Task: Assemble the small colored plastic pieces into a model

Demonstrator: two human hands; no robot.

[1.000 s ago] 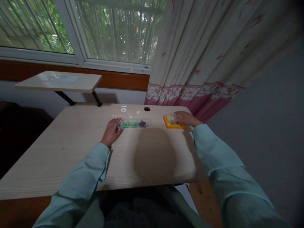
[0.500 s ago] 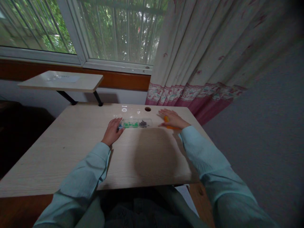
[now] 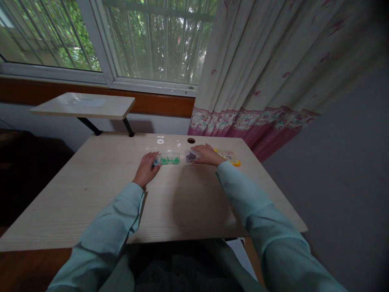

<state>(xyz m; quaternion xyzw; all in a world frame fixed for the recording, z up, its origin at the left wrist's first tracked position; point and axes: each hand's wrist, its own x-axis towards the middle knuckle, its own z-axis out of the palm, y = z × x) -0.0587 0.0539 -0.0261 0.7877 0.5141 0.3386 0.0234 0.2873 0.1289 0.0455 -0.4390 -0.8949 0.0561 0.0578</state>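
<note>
My left hand is closed around the left end of a clear plastic box, where a bit of blue shows by the fingers. Beside it is a clear box of small green pieces; whether both are one box I cannot tell. My right hand grips a clear box of dark pieces from its right side, fingers behind and thumb in front. A narrow gap parts this box from the green one. Right of that hand lies a flat yellow-edged case with a pale, patterned face, partly covered by the hand.
The boxes lie on a pale wooden desk. A round hole is cut near its back edge. A small raised shelf stands at the back left. Behind are a window and a floral curtain.
My right hand has moved left from the yellow-edged case onto the box of dark pieces. That box has shifted slightly right, away from the green one. My left hand stays in place.
</note>
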